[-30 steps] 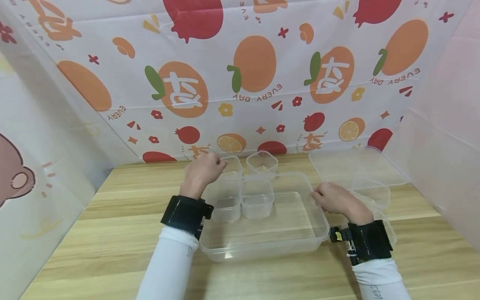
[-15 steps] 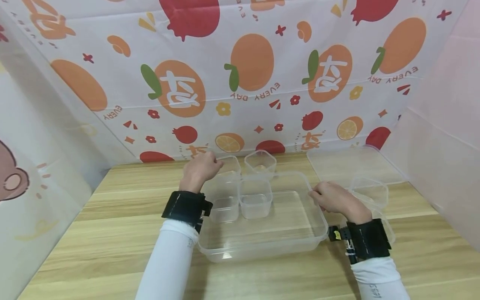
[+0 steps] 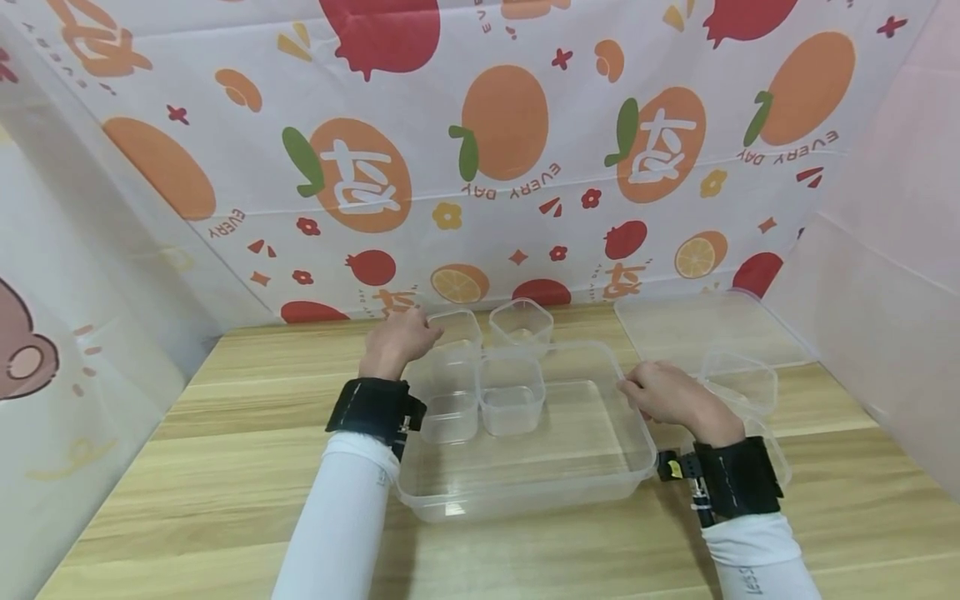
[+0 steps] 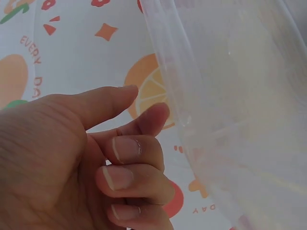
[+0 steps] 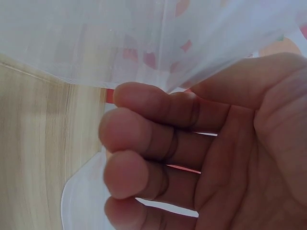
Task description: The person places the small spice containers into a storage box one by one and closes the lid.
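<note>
A large clear plastic box (image 3: 525, 500) stands on the table, and two small clear cups, a left one (image 3: 448, 425) and a right one (image 3: 512, 412), sit in its left half. My right hand (image 3: 671, 396) pinches the box's right rim, the plastic passing between thumb and index finger in the right wrist view. At the back left corner is my left hand (image 3: 397, 342), beside another small cup (image 3: 459, 327). The left wrist view has its fingers (image 4: 139, 179) loosely curled, thumb and index apart, with nothing between them. Translucent plastic (image 4: 230, 96) rises just beside the fingertips.
Another small cup (image 3: 522, 323) stands near the box's back edge. A flat clear lid (image 3: 712, 325) lies at the back right. Further clear containers (image 3: 750, 387) sit behind my right wrist, partly hidden. A fruit-print cloth (image 3: 510, 200) hangs behind the wooden table (image 3: 187, 500).
My left hand has lowered very slightly at the box's back left corner. The right hand keeps its hold on the rim, and the box and cups have not visibly moved.
</note>
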`<state>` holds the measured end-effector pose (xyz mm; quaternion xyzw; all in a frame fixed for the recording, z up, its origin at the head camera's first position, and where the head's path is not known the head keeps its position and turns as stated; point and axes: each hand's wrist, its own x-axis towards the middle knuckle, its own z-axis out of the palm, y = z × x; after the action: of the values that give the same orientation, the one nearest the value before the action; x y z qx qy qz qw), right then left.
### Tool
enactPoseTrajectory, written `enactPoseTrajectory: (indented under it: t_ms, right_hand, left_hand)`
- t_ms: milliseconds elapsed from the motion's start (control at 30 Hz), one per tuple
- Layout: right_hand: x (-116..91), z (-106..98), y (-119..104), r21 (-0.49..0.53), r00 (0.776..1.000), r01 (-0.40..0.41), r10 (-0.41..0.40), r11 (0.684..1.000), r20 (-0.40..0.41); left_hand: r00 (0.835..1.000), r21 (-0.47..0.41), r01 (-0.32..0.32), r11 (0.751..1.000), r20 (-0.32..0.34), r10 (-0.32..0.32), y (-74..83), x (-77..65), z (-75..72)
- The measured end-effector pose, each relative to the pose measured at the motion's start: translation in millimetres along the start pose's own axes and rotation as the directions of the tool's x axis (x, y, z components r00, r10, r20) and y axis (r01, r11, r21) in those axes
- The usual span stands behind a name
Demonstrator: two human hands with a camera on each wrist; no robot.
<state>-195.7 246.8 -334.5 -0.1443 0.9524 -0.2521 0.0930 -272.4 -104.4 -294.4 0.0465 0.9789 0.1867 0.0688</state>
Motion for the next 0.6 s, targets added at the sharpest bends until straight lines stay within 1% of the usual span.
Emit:
enactPoseTrajectory:
  t_ms: [133,367,433,500,600]
  right_hand:
    - [0.5,0.1,-0.7,0.001,1.0,-0.009,0.009,1.0,0.007]
    - [1.4,-1.1,0.1,-0.009,1.0,-0.001,0.001,1.0,0.008]
    - [1.5,-1.4,0.7,-0.012,1.0,0.0,0.0,1.0,0.009]
    - [1.6,-1.7,1.0,-0.01,1.0,-0.001,0.002,1.0,0.009]
    - [1.6,-1.9,0.8,-0.013,1.0,0.001,-0.001,1.0,0.004]
  left_hand:
    - [1.0,0.008,-0.003,1.0,0.01,0.003,-2.9,0.8,0.6]
    - [0.999,-0.014,0.012,1.0,0.033,-0.012,-5.0,5.7,0.3]
    - [0.998,-0.025,0.028,0.999,0.054,-0.027,-4.9,7.5,-1.2]
    - [0.998,-0.033,0.027,0.999,0.065,-0.025,-4.4,8.2,-4.1]
    - [0.998,-0.043,0.019,0.999,0.063,-0.016,-2.1,8.3,-10.2]
